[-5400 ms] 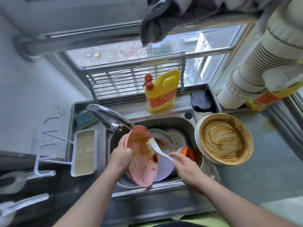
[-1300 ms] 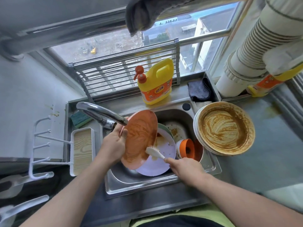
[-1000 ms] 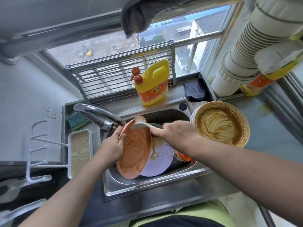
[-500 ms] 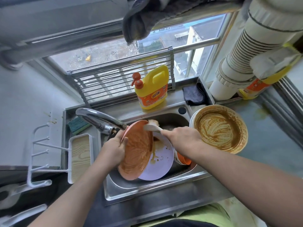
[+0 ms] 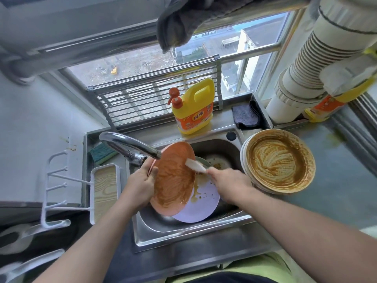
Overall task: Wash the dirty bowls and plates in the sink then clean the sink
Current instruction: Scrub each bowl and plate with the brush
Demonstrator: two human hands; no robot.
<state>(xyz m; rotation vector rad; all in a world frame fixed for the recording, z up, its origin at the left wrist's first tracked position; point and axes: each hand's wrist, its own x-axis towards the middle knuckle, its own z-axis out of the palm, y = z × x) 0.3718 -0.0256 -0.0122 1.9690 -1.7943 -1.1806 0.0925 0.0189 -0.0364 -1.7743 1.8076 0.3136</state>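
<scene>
Two hands work over the sink (image 5: 189, 237): the left hand (image 5: 140, 185) grips the pink plate (image 5: 173, 178) by its rim, tilted on edge above a lilac plate (image 5: 201, 205); the right hand (image 5: 226, 183) is clenched round a white brush (image 5: 194, 165). Best practice: scrub in overlapping strokes and keep the plate under the tap (image 5: 130, 145). Brush bristles are blurred; whether water runs cannot be determined

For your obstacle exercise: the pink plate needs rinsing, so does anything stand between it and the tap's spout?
Nothing visible does. The left hand holds the pink plate tilted over the sink, its upper rim right beside the tap spout. The right hand works a brush on the plate's face, below the spout.
</scene>
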